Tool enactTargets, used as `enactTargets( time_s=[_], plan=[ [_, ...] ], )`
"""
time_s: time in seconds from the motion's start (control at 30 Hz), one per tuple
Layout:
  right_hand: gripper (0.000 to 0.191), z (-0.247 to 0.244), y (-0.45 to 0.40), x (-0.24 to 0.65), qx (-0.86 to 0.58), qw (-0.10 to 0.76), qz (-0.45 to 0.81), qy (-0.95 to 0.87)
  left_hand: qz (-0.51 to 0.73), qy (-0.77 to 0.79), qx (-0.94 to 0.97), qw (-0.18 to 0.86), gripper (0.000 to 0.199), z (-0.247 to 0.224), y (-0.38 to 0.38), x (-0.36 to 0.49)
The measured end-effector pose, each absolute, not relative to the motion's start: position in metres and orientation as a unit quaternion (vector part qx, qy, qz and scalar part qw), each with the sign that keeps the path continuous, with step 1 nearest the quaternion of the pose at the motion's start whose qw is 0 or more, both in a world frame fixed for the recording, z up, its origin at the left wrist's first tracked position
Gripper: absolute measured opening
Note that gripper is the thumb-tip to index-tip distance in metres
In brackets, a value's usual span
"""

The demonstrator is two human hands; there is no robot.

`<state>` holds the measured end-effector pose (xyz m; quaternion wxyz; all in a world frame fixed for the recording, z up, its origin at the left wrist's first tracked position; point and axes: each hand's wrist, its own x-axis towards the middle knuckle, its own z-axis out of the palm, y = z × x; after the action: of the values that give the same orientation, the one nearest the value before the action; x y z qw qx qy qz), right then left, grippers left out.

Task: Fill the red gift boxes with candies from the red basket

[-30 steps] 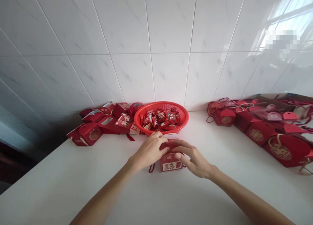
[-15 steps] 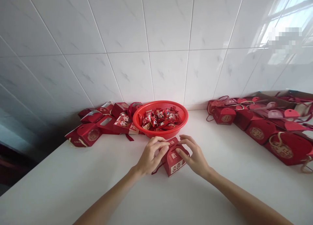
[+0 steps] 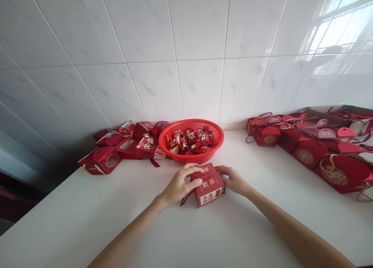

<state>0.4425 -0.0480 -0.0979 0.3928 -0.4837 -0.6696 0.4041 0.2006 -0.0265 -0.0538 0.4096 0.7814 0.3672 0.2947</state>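
Note:
A small red gift box point(image 3: 210, 186) with light lettering and a cream panel stands on the white table. Its top flaps are folded down. My left hand point(image 3: 182, 184) is closed on the box's left side, thumb and fingers lying over the top. At the right side my right hand point(image 3: 233, 180) has its fingers curled in close to the box edge; whether they pinch the edge or a ribbon is hidden. Dark red ribbon point(image 3: 186, 198) hangs out at the left, and a little more shows at the right. Just behind stands a red plastic basket point(image 3: 201, 159) of wrapped candies point(image 3: 190, 141).
Red boxes point(image 3: 106, 159), some lying flat or open, are heaped at the back left. Several closed red boxes point(image 3: 305, 153) with cord handles line the right side, near an open carton point(image 3: 329, 112). A tiled wall point(image 3: 198, 89) bounds the table point(image 3: 131, 213) behind.
The box's raised flaps have come down flat, so its top lettering shows. My right hand has moved from above the flaps to the box's right side; my left hand stays on it.

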Motion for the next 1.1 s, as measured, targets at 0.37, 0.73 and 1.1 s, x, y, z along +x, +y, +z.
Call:
enactTargets(
  time_s=[0.37, 0.73, 1.1],
  plan=[
    [0.050, -0.071, -0.053, 0.453, -0.463, 0.379, 0.537, -0.595, 0.140, 0.374, 0.850, 0.344, 0.047, -0.021, -0.021, 0.191],
    [0.033, -0.014, -0.038, 0.468, -0.413, 0.434, 0.606, -0.524, 0.130, 0.366, 0.832, 0.395, 0.041, -0.003, -0.003, 0.212],
    [0.033, 0.059, -0.042, 0.455, -0.427, 0.335, 0.460, -0.702, 0.273, 0.319, 0.742, 0.523, 0.044, 0.047, -0.008, 0.231]
  ],
)
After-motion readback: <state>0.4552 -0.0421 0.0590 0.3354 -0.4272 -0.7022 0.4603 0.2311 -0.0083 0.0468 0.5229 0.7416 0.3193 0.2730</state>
